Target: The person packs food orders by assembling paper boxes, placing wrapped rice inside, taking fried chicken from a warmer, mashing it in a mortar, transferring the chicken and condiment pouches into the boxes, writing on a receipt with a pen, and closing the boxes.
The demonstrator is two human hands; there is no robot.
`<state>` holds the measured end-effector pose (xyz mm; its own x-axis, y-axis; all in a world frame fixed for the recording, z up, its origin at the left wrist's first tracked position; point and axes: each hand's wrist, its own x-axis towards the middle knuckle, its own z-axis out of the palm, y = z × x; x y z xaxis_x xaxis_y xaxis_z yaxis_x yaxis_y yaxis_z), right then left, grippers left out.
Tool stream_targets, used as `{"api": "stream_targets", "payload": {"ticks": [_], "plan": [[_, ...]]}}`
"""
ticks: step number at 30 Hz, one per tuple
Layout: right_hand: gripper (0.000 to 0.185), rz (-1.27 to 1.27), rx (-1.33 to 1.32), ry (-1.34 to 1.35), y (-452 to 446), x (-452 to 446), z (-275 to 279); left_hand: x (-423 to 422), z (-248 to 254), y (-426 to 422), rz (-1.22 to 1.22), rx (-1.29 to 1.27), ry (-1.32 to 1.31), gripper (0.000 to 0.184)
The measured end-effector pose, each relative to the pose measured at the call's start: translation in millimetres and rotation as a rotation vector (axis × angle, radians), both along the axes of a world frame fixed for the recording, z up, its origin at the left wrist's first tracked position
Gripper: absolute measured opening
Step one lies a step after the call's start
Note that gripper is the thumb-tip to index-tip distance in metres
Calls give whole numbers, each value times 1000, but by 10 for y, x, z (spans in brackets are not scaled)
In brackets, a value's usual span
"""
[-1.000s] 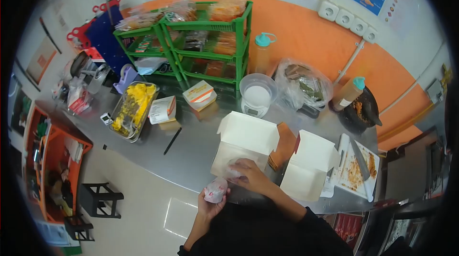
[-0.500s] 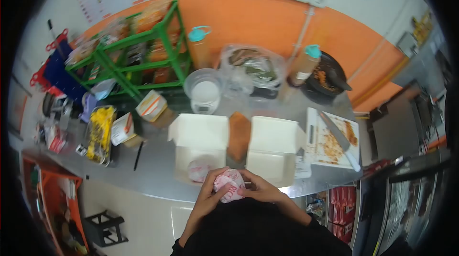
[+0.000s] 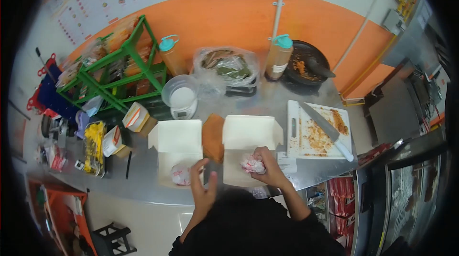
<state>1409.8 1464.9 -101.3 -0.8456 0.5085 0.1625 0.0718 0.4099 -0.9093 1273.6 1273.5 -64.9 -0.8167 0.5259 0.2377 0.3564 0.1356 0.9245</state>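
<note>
In my right hand (image 3: 270, 169) is a round bundle wrapped in white paper with red print (image 3: 252, 163), held inside the right open cardboard box (image 3: 234, 174). My left hand (image 3: 203, 189) has its fingers apart and holds nothing, near the right front edge of the left open box (image 3: 179, 136). A second paper-wrapped bundle (image 3: 180, 174) lies in that left box. Between the two boxes is a flat orange-brown piece (image 3: 213, 137) whose kind I cannot make out.
At right, a white cutting board (image 3: 306, 150) carries a knife (image 3: 325, 127) and brown crumbs. Behind stand a stone mortar (image 3: 291, 83), a squeeze bottle (image 3: 278, 57), a kitchen scale (image 3: 184, 112) with a plastic tub, and a green rack (image 3: 114, 57). A black stick (image 3: 129, 165) lies at left.
Both hands were around the wrapped bundle in front of my body. Now my left hand has let go, and my right hand has carried the bundle into the right box. The view has shifted.
</note>
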Motion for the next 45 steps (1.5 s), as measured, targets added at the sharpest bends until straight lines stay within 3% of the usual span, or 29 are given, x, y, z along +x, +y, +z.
{"api": "stream_targets", "payload": {"ticks": [3, 4, 7, 11, 13, 15, 20, 22, 26, 28, 30, 34, 36, 45], "plan": [[48, 199, 341, -83, 15, -152, -310, -388, -122, -448, 242, -141, 60, 32], [48, 226, 330, -66, 17, -135, -412, -545, -166, -617, 310, -229, 56, 33], [45, 347, 534, -196, 46, -102, -378, -801, -397, -858, 320, -343, 121, 35], [46, 455, 584, -231, 87, -50, -291, -875, -550, -737, 282, -541, 126, 47], [47, 556, 422, -258, 130, -43, -229, -872, -540, -650, 284, -651, 162, 52], [45, 536, 367, -266, 121, -54, -224, -877, -500, -593, 325, -784, -14, 53], [34, 359, 347, -153, -167, -235, -187, -831, -529, -581, 365, -724, -20, 41], [27, 223, 516, -27, -447, -540, -123, -832, -548, -575, 378, -715, -25, 38], [32, 428, 455, 143, -1023, -1106, -144, -842, -649, -601, 390, -613, -3, 37], [29, 377, 470, 125, -1289, -1202, -389, -869, -646, -645, 382, -596, -19, 38], [26, 332, 485, 115, -1400, -1243, -445, -920, -594, -711, 189, -599, 72, 41], [32, 379, 483, 40, -1373, -1222, -504, -1016, -518, -754, 71, -581, -28, 41], [34, 400, 451, 18, -1369, -1247, -518, -1033, -565, -741, 59, -392, 156, 38], [53, 301, 500, 14, -1393, -1284, -457, -1068, -679, -895, -30, -370, 103, 39]]}}
